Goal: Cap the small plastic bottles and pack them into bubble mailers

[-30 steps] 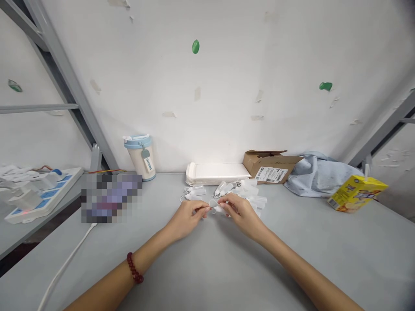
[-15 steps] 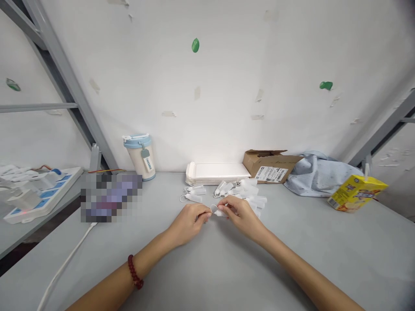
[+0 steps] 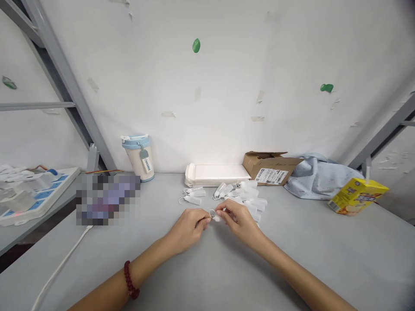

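My left hand (image 3: 191, 226), with a dark red bracelet at the wrist, is closed in a pinch at a thin white cord loop (image 3: 212, 212). My right hand (image 3: 240, 220) is closed opposite, pinching a small white plastic bottle (image 3: 217, 219) that the loop belongs to. Fingers hide most of this bottle, so the exact grip is hard to see. Just beyond my right hand lies a pile of similar small white bottles (image 3: 249, 190) with loops. Two more looped bottles (image 3: 194, 200) lie apart, to the left of the pile.
Behind the bottles sits a stack of flat white trays (image 3: 217, 172), beside an open cardboard box (image 3: 274, 168). Blue-grey cloth (image 3: 314, 177) and a yellow drink carton (image 3: 355, 196) are at the right. At the left are a tumbler (image 3: 138, 160), a blurred-out device (image 3: 110, 201) with a cable, and a power strip (image 3: 48, 194).
Both hands have stayed together and shifted slightly, with the loop now a little more upright between them. The view has tilted marginally.
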`<state>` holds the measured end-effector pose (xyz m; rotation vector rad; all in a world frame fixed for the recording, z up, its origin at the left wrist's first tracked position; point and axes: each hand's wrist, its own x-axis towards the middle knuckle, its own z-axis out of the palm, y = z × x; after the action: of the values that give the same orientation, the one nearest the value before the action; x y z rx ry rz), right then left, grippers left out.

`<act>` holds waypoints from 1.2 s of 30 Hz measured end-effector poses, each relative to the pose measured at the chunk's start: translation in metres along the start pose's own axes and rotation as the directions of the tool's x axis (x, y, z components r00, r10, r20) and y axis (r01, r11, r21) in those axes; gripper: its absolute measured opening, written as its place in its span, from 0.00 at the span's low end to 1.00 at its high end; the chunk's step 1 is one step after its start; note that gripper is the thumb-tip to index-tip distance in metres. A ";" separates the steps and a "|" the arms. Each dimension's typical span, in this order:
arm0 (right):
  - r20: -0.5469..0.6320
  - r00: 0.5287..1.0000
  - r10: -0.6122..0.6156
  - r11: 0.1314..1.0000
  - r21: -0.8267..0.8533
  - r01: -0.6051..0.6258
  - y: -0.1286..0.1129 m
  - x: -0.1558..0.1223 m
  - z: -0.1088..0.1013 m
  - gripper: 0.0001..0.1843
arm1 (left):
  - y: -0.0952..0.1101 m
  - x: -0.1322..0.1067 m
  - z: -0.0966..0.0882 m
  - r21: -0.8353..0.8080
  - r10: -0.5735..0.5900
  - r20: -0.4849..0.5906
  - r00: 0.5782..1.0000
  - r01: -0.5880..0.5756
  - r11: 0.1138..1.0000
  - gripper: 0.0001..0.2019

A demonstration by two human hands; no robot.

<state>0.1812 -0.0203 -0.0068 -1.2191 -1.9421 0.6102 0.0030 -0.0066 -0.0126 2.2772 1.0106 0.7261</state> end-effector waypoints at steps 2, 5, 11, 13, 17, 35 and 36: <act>-0.007 1.000 0.000 1.000 -0.001 0.000 -0.001 0.000 0.000 0.10 | 0.000 0.000 0.000 -0.012 -0.020 0.002 1.000 0.020 1.000 0.14; -0.019 1.000 0.003 1.000 0.004 -0.003 -0.003 -0.001 0.000 0.10 | 0.001 -0.001 0.001 -0.034 -0.051 -0.001 0.999 0.051 0.998 0.14; -0.037 0.999 -0.011 1.000 0.022 0.012 -0.005 -0.001 0.000 0.10 | 0.006 -0.003 0.001 -0.081 -0.100 -0.021 0.995 0.098 0.992 0.14; -0.041 0.999 -0.011 1.000 0.026 0.012 -0.005 -0.001 0.000 0.10 | 0.008 -0.003 0.001 -0.091 -0.118 -0.025 0.993 0.115 0.989 0.13; -0.029 1.000 -0.009 0.999 0.054 0.011 -0.005 -0.001 0.000 0.10 | 0.010 -0.003 0.003 -0.118 -0.126 -0.008 0.992 0.124 0.985 0.10; 0.011 0.996 0.086 0.981 0.176 -0.087 -0.005 0.005 -0.015 0.13 | 0.012 0.002 -0.007 -0.358 -0.215 -0.040 0.976 0.187 0.915 0.10; 0.018 0.995 0.099 0.983 0.153 -0.100 -0.005 0.005 -0.016 0.14 | 0.011 0.004 -0.009 -0.364 -0.231 -0.061 0.971 0.194 0.911 0.10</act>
<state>0.1898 -0.0179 0.0075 -1.2225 -1.8137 0.8043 0.0042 -0.0077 0.0021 1.8032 1.0573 0.8619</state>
